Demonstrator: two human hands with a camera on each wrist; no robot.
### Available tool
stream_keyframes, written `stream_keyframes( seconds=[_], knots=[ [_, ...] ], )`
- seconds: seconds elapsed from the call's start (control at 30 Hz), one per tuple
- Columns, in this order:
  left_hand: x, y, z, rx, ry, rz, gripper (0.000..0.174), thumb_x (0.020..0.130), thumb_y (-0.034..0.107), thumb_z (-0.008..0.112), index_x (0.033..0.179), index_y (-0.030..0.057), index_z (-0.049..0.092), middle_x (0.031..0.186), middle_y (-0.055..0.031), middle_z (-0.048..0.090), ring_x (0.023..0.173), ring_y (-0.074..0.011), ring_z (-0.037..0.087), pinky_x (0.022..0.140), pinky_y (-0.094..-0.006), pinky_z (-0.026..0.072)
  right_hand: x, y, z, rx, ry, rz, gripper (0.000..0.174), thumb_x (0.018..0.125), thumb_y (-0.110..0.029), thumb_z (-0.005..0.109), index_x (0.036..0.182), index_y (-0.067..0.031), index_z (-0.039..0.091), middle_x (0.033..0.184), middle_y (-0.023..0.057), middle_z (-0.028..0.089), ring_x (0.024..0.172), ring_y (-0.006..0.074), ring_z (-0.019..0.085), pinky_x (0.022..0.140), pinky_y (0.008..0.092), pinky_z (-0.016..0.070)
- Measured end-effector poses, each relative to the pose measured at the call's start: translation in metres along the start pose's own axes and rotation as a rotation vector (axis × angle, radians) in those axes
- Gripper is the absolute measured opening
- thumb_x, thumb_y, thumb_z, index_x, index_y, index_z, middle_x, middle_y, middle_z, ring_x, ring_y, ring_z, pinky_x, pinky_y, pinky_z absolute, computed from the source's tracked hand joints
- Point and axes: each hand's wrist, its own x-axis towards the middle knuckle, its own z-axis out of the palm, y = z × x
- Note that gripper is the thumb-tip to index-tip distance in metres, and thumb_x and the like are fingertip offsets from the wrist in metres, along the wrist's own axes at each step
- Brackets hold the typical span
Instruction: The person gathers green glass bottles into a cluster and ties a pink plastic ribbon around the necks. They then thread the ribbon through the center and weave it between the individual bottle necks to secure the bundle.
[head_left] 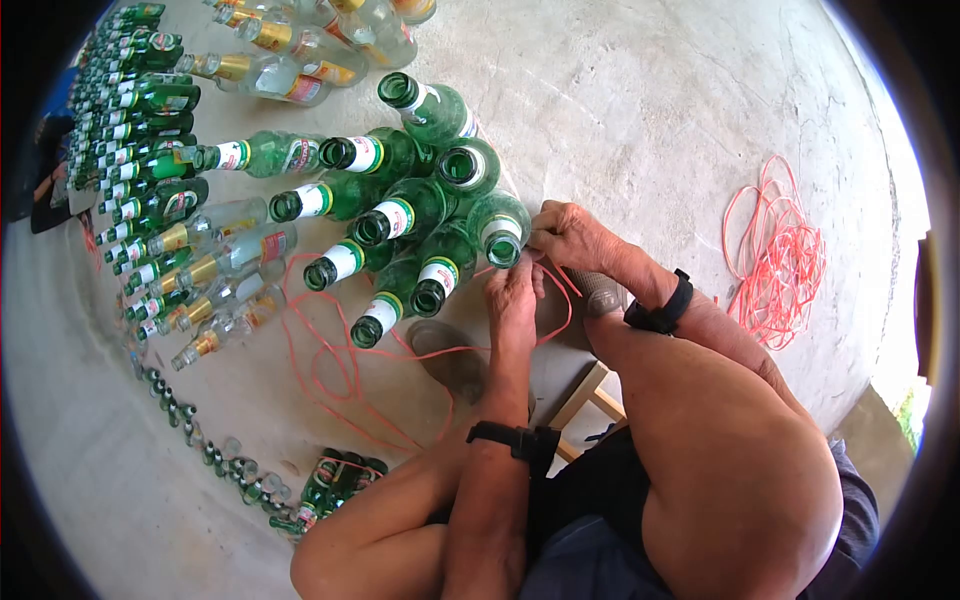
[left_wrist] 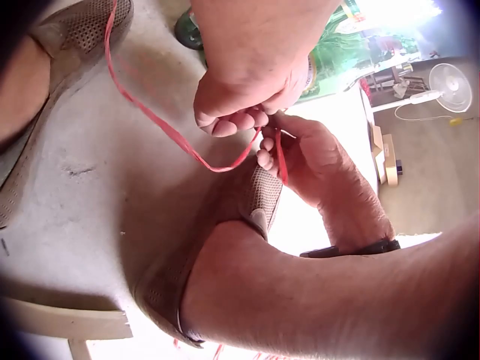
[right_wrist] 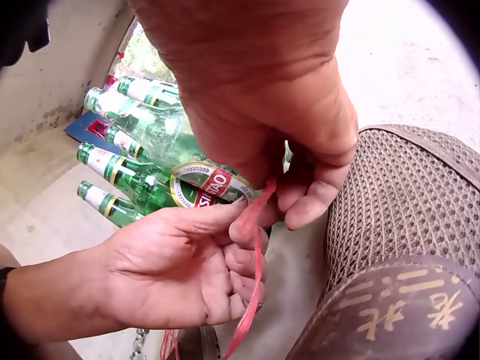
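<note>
A cluster of several green beer bottles stands upright on the floor, with both hands close against its near right side. My left hand pinches a strand of pinkish-red plastic twine between thumb and forefinger, palm turned up. Over it, my right hand has thumb and fingers curled on the same twine. The fingertips of both hands meet low beside a bottle with a red and white label. From the hands a length of twine loops down and away; its path round the bottles is mostly hidden.
A tangled twine heap lies on the concrete to the right. Rows of green bottles and clear bottles fill the left and back. Near the left knee is a tied bottle bundle. A shoe is just below the hands.
</note>
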Motion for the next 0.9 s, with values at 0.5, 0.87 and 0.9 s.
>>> stream_keyframes(
  seconds=[0.5, 0.87, 0.9],
  knots=[
    [-0.003, -0.009, 0.004, -0.263, -0.001, -0.025, 0.044, 0.114, 0.036, 0.059, 0.128, -0.0047, 0.067, 0.112, -0.0103, 0.072, 0.080, -0.0131, 0.061, 0.074, -0.0293, 0.0542, 0.000, -0.007, -0.015, 0.149, -0.091, 0.246, 0.022, 0.098, -0.016, 0.069, 0.094, 0.0036, 0.077, 0.077, 0.0146, 0.074, 0.069, 0.0160, 0.066, 0.069, 0.0374, 0.0568],
    [0.006, 0.006, 0.005, -0.358, -0.166, -0.175, 0.055, 0.114, 0.042, 0.054, 0.140, -0.0068, 0.058, 0.120, -0.0163, 0.070, 0.079, -0.0138, 0.062, 0.076, -0.0313, 0.0557, -0.001, -0.011, -0.031, 0.253, -0.080, 0.277, 0.015, 0.097, -0.006, 0.069, 0.097, 0.0050, 0.078, 0.081, 0.0136, 0.077, 0.079, 0.0157, 0.076, 0.074, 0.0340, 0.0617],
    [0.006, 0.008, 0.004, -0.351, -0.182, -0.189, 0.055, 0.114, 0.041, 0.055, 0.141, -0.0067, 0.057, 0.118, -0.0163, 0.070, 0.079, -0.0137, 0.062, 0.076, -0.0313, 0.0555, -0.001, -0.011, -0.031, 0.239, -0.077, 0.279, 0.014, 0.097, -0.006, 0.069, 0.097, 0.0049, 0.078, 0.081, 0.0132, 0.077, 0.079, 0.0152, 0.076, 0.074, 0.0340, 0.0616]
  ],
)
